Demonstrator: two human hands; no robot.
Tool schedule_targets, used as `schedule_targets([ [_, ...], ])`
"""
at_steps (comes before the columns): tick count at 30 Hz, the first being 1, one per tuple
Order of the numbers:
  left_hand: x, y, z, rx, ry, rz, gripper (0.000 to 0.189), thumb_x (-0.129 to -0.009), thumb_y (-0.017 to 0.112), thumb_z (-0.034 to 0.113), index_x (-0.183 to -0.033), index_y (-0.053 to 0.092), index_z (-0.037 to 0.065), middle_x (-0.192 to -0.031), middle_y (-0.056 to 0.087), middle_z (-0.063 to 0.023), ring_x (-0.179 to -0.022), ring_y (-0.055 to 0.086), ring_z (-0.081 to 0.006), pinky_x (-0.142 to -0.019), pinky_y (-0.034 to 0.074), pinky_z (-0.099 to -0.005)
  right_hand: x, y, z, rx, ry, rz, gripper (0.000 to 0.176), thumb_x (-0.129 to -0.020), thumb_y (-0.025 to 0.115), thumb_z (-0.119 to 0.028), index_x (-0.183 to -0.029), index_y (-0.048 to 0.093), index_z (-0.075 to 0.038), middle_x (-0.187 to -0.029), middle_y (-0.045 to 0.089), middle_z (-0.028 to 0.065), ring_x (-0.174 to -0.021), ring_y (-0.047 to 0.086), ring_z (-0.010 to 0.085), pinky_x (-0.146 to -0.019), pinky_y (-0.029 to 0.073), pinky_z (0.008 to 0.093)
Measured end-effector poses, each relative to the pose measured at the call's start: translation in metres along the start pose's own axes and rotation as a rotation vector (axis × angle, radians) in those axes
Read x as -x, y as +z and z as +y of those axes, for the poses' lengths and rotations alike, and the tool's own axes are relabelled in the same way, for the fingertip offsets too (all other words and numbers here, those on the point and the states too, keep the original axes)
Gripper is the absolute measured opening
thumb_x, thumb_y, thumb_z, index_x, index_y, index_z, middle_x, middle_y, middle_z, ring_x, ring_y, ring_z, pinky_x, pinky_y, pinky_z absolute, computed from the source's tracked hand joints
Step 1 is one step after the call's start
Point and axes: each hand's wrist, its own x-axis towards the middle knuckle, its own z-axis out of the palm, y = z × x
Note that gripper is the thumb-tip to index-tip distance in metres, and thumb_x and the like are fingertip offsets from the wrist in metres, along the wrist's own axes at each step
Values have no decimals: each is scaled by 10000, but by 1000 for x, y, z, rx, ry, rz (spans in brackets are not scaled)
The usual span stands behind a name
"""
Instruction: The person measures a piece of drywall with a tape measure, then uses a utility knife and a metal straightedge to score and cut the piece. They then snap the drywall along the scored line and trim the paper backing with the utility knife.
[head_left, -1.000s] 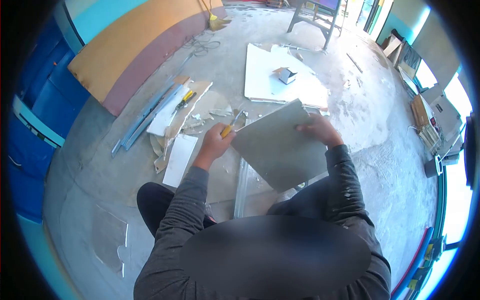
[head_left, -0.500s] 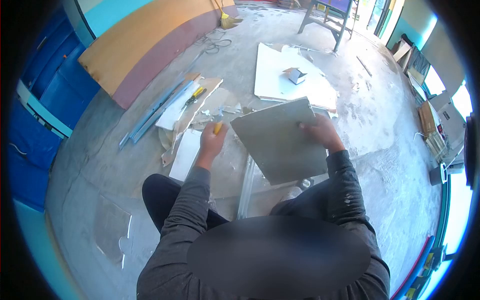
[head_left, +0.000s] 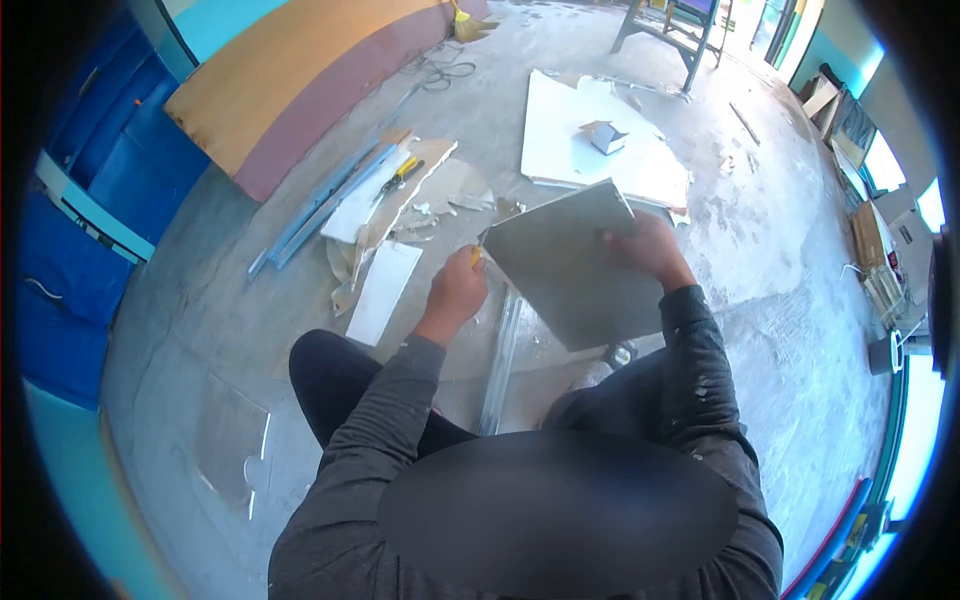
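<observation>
My left hand (head_left: 453, 298) is closed around a yellow utility knife (head_left: 475, 257), mostly hidden in the fist, its top end right at the left edge of a drywall piece (head_left: 570, 265). Grey side up, that piece is held tilted above the floor in front of my knees. My right hand (head_left: 650, 250) grips it by the right edge, thumb on the grey face and fingers hidden behind. Beneath it a metal channel (head_left: 500, 370) lies between my legs. A white drywall strip (head_left: 385, 290) rests on the floor beyond my left knee.
Drywall scraps, metal studs (head_left: 320, 215) and yellow-handled snips (head_left: 405, 172) lie ahead on the left. A large white drywall sheet (head_left: 555, 120) carries a small box (head_left: 605, 138). Farther off stand a ladder (head_left: 665, 40) and a broom (head_left: 470, 25). Another board piece (head_left: 230, 440) lies left.
My left hand has moved right with the knife, from a gap beside the drywall piece up to its left edge. The right hand still holds the piece; the view has shifted slightly.
</observation>
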Motion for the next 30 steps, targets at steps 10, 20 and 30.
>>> schedule_targets([
  [10, 79, 112, -114, 5, -617, -483, 374, -901, 516, 214, -1182, 571, -27, -1092, 662, -289, -1054, 642, -441, -893, 503, -490, -20, 104, 73, 633, -201, -152, 349, -786, 750, -307, -1070, 712, -107, -981, 712, 178, -953, 674, 380, -835, 533, 478],
  [20, 99, 136, -123, -56, -530, -533, 371, -917, 478, 191, -1222, 495, -21, -1122, 634, -332, -1066, 616, -488, -914, 484, -544, -50, 184, 104, 672, -215, -316, 310, -778, 731, -279, -1010, 688, -78, -979, 702, 177, -964, 664, 382, -835, 533, 482],
  [30, 84, 160, -133, 38, -655, -557, 363, -978, 460, 258, -1239, 447, 6, -1130, 645, -297, -1058, 620, -480, -900, 480, -556, -100, 196, 94, 659, -117, -355, 408, -770, 778, -288, -1085, 673, -51, -1030, 701, 190, -1011, 655, 384, -881, 521, 470],
])
